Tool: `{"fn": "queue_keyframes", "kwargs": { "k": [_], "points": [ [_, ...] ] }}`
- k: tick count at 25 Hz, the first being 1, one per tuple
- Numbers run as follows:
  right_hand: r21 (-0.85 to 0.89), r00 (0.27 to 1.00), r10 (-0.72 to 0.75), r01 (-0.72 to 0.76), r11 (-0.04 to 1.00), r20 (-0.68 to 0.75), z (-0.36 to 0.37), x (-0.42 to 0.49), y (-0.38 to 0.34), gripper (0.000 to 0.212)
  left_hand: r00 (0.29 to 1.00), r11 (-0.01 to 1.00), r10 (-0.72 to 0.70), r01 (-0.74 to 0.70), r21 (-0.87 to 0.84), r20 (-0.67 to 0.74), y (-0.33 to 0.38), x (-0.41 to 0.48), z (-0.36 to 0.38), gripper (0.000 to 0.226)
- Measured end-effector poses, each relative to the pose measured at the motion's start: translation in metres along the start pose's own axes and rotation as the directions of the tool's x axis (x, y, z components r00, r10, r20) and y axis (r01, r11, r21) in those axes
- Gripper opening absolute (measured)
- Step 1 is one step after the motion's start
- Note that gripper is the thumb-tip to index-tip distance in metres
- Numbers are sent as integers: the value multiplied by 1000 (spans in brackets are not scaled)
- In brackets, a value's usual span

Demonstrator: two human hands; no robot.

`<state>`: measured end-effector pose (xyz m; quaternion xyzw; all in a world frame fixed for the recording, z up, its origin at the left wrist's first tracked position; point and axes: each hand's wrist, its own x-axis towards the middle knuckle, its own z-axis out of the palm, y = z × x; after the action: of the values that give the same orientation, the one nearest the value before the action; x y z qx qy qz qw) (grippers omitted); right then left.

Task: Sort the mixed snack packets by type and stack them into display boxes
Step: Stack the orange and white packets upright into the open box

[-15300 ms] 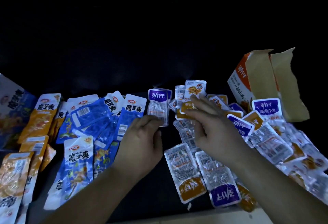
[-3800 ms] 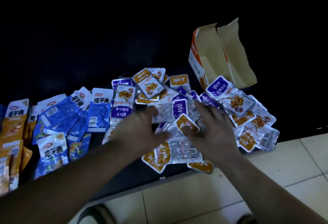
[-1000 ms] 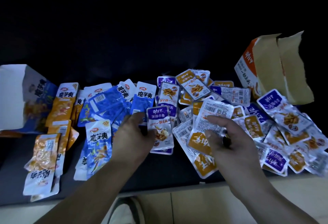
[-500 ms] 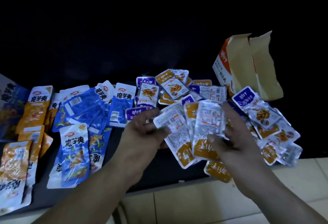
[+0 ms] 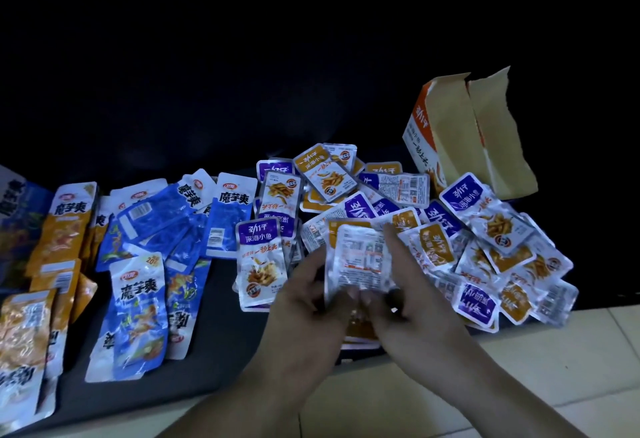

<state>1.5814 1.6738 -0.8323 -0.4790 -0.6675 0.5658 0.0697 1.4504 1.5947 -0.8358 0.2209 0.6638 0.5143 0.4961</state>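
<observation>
Both hands hold a small stack of orange fish-snack packets (image 5: 360, 257), silver backs up, just above the dark surface. My left hand (image 5: 304, 309) grips the stack's lower left edge and my right hand (image 5: 412, 302) grips its right side. A loose heap of purple and orange fish packets (image 5: 485, 229) lies behind and right of them. A purple packet (image 5: 261, 261) lies face up left of the stack. Blue konjac packets (image 5: 138, 302) and orange konjac packets (image 5: 65, 226) lie at the left. An open orange display box (image 5: 464, 136) stands at the back right.
A blue display box (image 5: 17, 202) is partly cut off at the far left edge. The dark surface (image 5: 207, 361) ends in a front edge over a pale tiled floor (image 5: 519, 361). Everything behind the packets is in darkness.
Over the last second both hands lifted several orange packets from the heap and squared them together into one stack. The view shifted slightly left.
</observation>
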Motion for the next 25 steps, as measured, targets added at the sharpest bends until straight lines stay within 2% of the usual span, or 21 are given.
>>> {"fn": "queue_keyframes", "kwargs": {
  "k": [2,4,5,6,7,8,9,11,15,17,20,23,25],
  "points": [
    [-35,1000,-10,11,999,26,-3,8,-2,76,995,1000,-1,3,16,-97,0,7,-16,43],
    [-111,986,-113,100,989,-124,-1,22,-4,56,978,1000,-24,21,-17,-208,2,15,-33,41],
    [-223,961,-216,175,959,-175,1,33,-2,51,971,1000,-19,17,-8,-238,2,18,-39,40],
    [-381,933,-325,246,891,-157,7,48,1,51,968,1000,-4,8,15,-252,1,20,-43,38],
    [-553,916,-394,290,781,-76,13,61,2,57,965,1000,8,0,31,-260,-1,20,-46,37],
    [-684,919,-393,302,664,24,18,74,5,63,964,999,16,-7,37,-265,-3,22,-48,37],
    [-767,942,-322,279,578,99,20,85,8,67,962,1000,17,-9,30,-274,-4,22,-50,37],
    [-845,975,-177,209,493,137,18,98,20,70,957,1000,7,-5,9,-290,-8,24,-53,37],
    [-851,965,-241,215,478,109,-3,92,48,84,941,998,-6,27,57,-337,-13,30,-54,36],
    [-816,936,-343,263,515,85,-17,87,61,77,935,994,1,39,105,-355,-11,33,-52,35],
    [-721,888,-457,356,595,62,-32,85,77,60,936,989,75,-24,149,-344,-1,42,-50,36],
    [-660,869,-495,390,642,31,-39,89,80,51,935,975,145,-79,207,-323,18,75,-43,41],
    [-626,888,-459,371,686,25,-41,94,80,51,930,961,167,-79,264,-328,27,105,-35,40]
  ]
}}
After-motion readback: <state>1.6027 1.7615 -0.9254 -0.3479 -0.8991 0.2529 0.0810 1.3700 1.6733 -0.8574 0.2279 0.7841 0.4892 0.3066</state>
